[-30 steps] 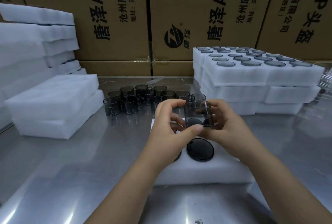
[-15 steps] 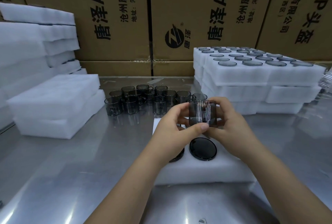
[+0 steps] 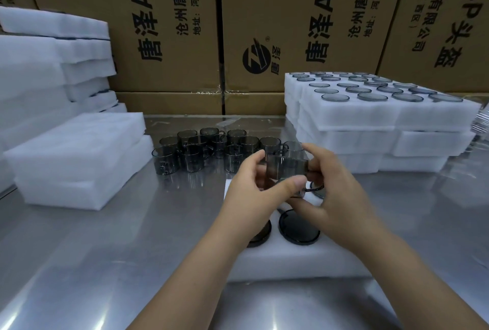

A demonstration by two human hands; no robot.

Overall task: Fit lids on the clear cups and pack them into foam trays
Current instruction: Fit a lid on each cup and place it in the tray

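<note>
A clear smoky cup (image 3: 287, 169) is held between both hands above the white foam tray (image 3: 291, 258). My left hand (image 3: 251, 195) grips its left side, thumb across the front. My right hand (image 3: 333, 192) holds its right side, fingers curled round it. Two lidded cups sit in the tray's near pockets: one dark lid (image 3: 299, 228) shows fully, the other (image 3: 260, 234) is half hidden by my left wrist. Another lid (image 3: 316, 189) peeks out under my right hand. Several loose cups (image 3: 209, 152) stand behind on the steel table.
A stack of filled foam trays (image 3: 378, 118) stands at the right rear. Foam trays (image 3: 76, 160) are piled at the left, with taller stacks (image 3: 53, 65) behind. Cardboard boxes (image 3: 238, 25) wall off the back. The steel table (image 3: 105, 250) stretches left and front.
The cup has been turned in both hands and lifted slightly away from the tray; the hands stay in about the same place.
</note>
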